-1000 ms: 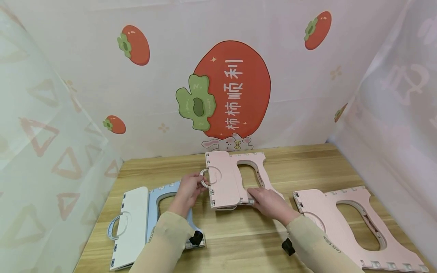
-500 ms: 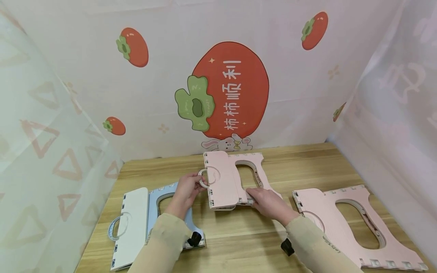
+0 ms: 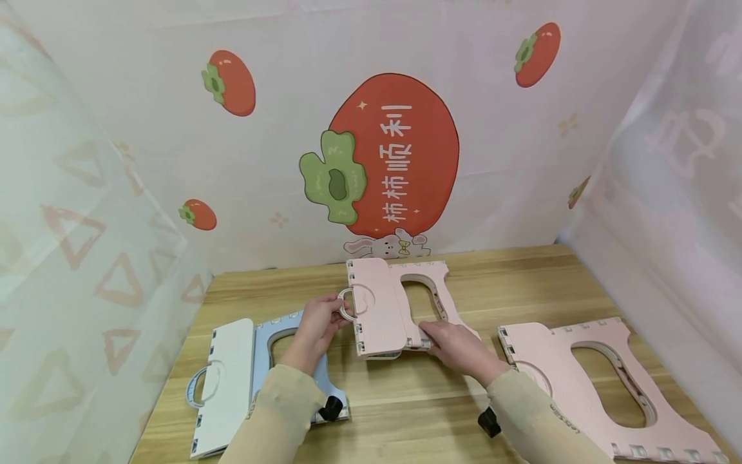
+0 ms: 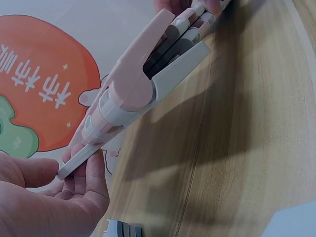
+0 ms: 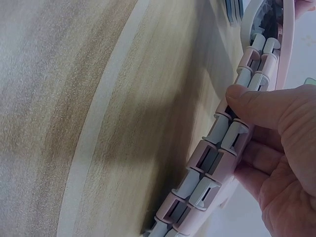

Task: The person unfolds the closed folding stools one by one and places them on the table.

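Note:
A pink folding step stool (image 3: pixel 379 309), folded flat, is held over the back middle of the table in the head view. My left hand (image 3: pixel 317 325) grips its white carry handle (image 4: pixel 79 162), thumb on one face and fingers curled behind. With my right hand (image 3: pixel 460 348) I pinch the near hinged edge (image 5: pixel 212 158), where pink and white hinge links alternate; the thumb lies across them. In both wrist views the stool hangs tilted above the wood, its shadow falling below it. The legs' cut-out faces the right side in the head view.
At the left lies a folded blue and white stool (image 3: pixel 228 386), partly under my left forearm. Another folded pink stool (image 3: pixel 551 361) lies at the right, by my right forearm. Printed cloth walls (image 3: pixel 261 161) enclose the wooden table (image 3: pixel 400 412) at the back and both sides.

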Tool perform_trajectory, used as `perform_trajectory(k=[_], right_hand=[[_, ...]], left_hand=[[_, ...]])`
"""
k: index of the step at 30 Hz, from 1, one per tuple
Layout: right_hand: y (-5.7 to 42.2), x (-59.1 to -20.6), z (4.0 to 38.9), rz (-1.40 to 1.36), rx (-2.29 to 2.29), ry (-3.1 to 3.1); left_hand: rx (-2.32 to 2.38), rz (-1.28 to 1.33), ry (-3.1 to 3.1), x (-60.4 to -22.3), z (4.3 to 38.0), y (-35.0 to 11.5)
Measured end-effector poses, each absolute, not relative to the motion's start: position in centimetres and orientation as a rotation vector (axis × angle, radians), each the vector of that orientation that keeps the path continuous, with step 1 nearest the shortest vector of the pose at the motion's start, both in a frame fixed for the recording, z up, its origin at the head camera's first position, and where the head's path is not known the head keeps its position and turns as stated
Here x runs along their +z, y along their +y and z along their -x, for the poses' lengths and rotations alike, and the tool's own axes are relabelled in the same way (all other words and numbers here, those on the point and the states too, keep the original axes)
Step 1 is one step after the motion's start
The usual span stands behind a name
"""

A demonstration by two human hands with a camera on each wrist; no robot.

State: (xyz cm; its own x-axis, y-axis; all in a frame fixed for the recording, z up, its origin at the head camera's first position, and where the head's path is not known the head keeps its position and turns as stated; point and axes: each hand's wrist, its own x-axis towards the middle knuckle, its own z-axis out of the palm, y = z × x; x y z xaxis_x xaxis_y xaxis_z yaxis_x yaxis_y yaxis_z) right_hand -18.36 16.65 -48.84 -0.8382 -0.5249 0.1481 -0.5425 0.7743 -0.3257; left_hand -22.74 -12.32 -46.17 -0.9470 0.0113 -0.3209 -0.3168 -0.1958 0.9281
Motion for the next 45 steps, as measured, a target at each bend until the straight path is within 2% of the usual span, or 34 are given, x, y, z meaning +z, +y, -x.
perform_trajectory(k=[20,45], right_hand=[[16.3,-48.7,18.2,-0.880,0.575,-2.922],[16.2,-48.5,18.1,-0.888,0.707,-2.910]], left_hand=[[2.277,0.374,1.791,-46.5,22.9,-12.8],[2.307,0.339,1.762,-44.5,22.7,-13.1]])
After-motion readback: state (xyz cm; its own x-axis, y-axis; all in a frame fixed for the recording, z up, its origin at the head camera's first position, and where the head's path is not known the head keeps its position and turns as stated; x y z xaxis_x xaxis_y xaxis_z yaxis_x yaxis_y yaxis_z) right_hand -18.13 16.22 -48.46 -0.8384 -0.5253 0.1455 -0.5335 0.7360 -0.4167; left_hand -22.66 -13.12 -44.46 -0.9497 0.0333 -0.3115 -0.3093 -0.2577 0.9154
